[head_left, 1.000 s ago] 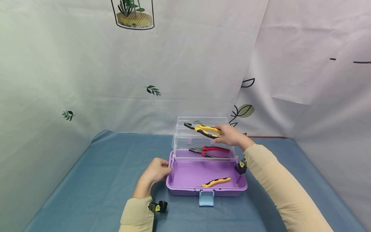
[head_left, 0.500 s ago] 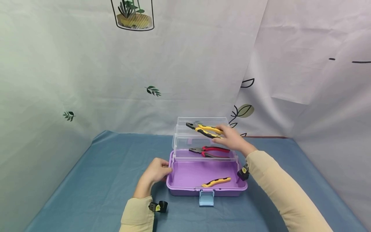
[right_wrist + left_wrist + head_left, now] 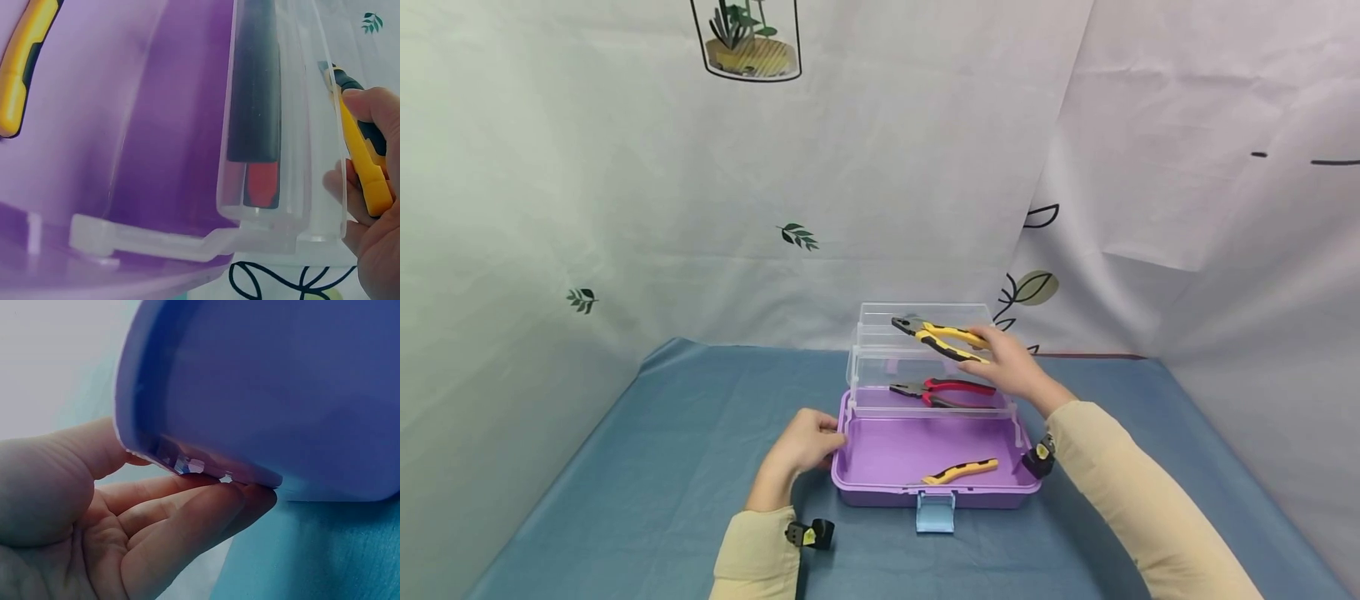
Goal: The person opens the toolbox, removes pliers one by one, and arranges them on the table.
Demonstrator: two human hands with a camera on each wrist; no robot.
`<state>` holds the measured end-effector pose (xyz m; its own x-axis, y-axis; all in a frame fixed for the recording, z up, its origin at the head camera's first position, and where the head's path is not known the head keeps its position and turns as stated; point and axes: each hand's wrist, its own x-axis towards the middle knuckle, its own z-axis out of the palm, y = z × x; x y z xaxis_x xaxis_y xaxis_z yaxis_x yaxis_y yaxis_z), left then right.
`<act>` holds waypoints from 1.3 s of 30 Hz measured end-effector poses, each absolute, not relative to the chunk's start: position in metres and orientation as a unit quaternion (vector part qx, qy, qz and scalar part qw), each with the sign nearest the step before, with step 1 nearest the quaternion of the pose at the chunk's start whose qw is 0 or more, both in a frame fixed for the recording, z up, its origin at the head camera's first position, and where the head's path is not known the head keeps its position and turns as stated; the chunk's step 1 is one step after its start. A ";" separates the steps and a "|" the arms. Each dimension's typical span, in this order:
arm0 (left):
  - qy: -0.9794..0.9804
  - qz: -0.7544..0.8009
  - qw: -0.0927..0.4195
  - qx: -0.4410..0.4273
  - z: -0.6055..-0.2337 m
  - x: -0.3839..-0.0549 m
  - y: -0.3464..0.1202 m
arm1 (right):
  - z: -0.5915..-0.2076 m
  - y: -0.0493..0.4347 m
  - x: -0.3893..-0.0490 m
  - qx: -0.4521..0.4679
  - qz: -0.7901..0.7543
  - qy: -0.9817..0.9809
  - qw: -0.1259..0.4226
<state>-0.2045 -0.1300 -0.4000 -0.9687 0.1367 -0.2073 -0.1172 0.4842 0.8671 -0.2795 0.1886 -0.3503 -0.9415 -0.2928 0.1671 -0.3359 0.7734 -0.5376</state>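
Pliers (image 3: 938, 343), yellow-and-black: beside clear tiered trays (image 3: 872, 367), contact unclear; grasped in right hand (image 3: 1009, 362). Purple toolbox (image 3: 880, 488): gripped at one end by left hand (image 3: 805, 439). Possible fault: splayed handles snagging the trays if angled poorly.

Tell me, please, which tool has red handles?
The lower pliers in the clear tray: their handles are red and black, while the held pliers and the tool low in the purple box show yellow and black.
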 end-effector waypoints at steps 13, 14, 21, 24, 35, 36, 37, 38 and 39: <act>0.850 0.511 0.126 0.003 -0.401 -0.204 -0.130 | -0.351 0.200 -0.270 0.151 0.314 -0.936 0.056; 0.850 0.511 0.126 0.004 -0.401 -0.204 -0.130 | -0.351 0.201 -0.269 0.152 0.313 -0.936 0.059; 0.851 0.508 0.131 0.017 -0.398 -0.204 -0.132 | -0.352 0.208 -0.264 0.151 0.311 -0.936 0.075; 0.850 0.509 0.132 0.015 -0.398 -0.203 -0.131 | -0.353 0.212 -0.262 0.150 0.311 -0.935 0.083; 0.851 0.510 0.126 0.004 -0.400 -0.202 -0.129 | -0.358 0.224 -0.257 0.142 0.333 -0.927 0.095; 0.851 0.510 0.125 0.005 -0.401 -0.202 -0.129 | -0.358 0.225 -0.257 0.140 0.334 -0.927 0.096; 0.851 0.511 0.124 0.005 -0.401 -0.203 -0.129 | -0.358 0.225 -0.256 0.139 0.335 -0.927 0.098; 0.850 0.512 0.123 0.006 -0.402 -0.203 -0.129 | -0.358 0.226 -0.255 0.137 0.336 -0.926 0.099; 0.850 0.512 0.122 0.007 -0.402 -0.203 -0.129 | -0.358 0.227 -0.255 0.136 0.338 -0.926 0.101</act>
